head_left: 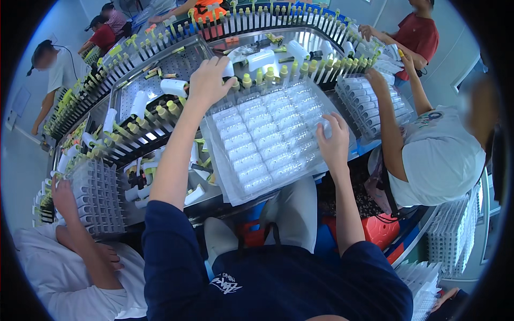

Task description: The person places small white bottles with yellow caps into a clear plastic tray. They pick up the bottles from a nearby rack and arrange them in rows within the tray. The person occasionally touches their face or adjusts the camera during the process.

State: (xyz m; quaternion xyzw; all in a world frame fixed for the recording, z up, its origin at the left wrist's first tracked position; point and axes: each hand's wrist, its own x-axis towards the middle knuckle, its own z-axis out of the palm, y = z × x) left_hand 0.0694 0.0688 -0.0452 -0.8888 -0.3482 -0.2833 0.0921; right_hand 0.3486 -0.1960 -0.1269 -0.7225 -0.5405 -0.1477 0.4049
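A clear plastic tray [253, 162] with rows of moulded hollows lies tilted in front of me, over a white sheet-like layer. My left hand [210, 83] reaches past its far left corner, with thumb and fingers apart. Beside those fingers is a white plastic piece [229, 69], and close by stands a row of yellow-green-topped pieces [247, 80]. Over the tray's right side, my right hand [334, 140] has its fingers curled toward the thumb. Something pale and clear shows between them, too indistinct to name.
Metal trays [152, 72] hold loose white tubes [261, 60] and yellow-green parts beyond the upright row. Stacked clear trays stand at right [369, 101] and left [96, 195]. Co-workers sit close on both sides. A red stool [379, 230] is low at right.
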